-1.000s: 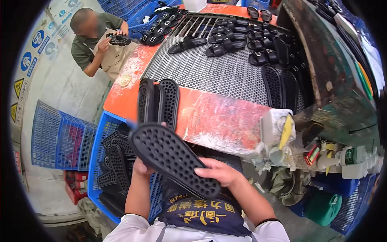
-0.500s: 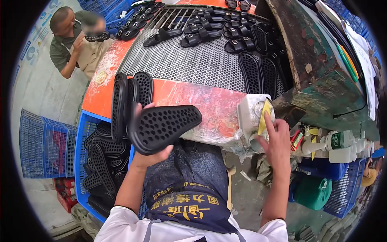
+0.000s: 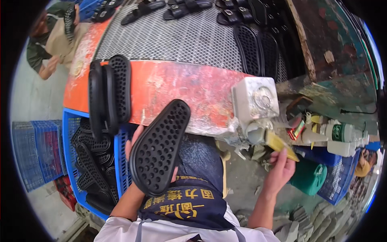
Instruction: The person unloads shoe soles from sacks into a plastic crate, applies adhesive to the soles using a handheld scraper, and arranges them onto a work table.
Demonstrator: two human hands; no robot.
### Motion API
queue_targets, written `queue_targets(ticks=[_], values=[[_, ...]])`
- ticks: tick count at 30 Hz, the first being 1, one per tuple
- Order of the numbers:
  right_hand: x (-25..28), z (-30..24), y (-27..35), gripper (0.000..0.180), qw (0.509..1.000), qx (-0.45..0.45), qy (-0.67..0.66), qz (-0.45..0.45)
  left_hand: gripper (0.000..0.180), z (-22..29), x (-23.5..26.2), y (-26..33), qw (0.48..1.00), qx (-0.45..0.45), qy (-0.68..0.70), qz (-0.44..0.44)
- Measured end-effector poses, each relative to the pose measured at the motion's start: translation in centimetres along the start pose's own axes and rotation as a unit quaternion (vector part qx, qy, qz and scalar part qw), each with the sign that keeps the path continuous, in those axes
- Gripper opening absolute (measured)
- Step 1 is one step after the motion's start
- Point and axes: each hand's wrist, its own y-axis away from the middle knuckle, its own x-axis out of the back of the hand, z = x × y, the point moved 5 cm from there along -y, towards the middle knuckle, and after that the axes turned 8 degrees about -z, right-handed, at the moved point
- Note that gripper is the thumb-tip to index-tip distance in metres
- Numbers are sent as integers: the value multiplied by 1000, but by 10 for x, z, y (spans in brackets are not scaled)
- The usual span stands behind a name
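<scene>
My left hand point(image 3: 131, 141) grips a black shoe sole point(image 3: 161, 149) from behind, its face of round hollows turned up at me; most of the fingers are hidden by it. Held tilted over my apron, the sole has its narrower end up toward the bench. Between thumb and fingers of my right hand point(image 3: 281, 169) is a flat yellow tool point(image 3: 280, 146), whose exact kind I cannot make out. Its far end is beside the rim of a small cup-like opening below a smeared white container point(image 3: 256, 99). Several more black soles point(image 3: 119, 86) stand on edge at the bench's left.
Left of my lap, a blue crate point(image 3: 69, 157) holds loose soles. Behind the red bench point(image 3: 173, 86) lies a metal mesh point(image 3: 161, 44) with black sandals point(image 3: 187, 9). White bottles point(image 3: 336, 133) and a green drum point(image 3: 308, 177) are at right. Another person point(image 3: 60, 36) works far left.
My right hand has drawn the yellow tool down and right, off the white container. My left hand has turned the sole more upright and brought it lower. The view has shifted.
</scene>
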Motion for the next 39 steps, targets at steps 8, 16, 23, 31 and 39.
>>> queue_targets(ticks=[8,16,23,31,39], values=[[-16,17,9,35,994,-26,99,-34,80,-36,-27,-8,666,24,738,-106],[-22,14,3,39,976,6,213,-50,88,-32,-32,-11,621,-48,759,-190],[9,34,22,33,978,-180,-106,13,95,-18,-54,-44,609,-123,742,-251],[-74,3,57,11,823,-325,-426,-187,73,-91,-79,-4,654,65,754,6],[-140,-33,44,20,839,-291,-382,-256,93,-54,-86,-12,768,-155,607,-133]])
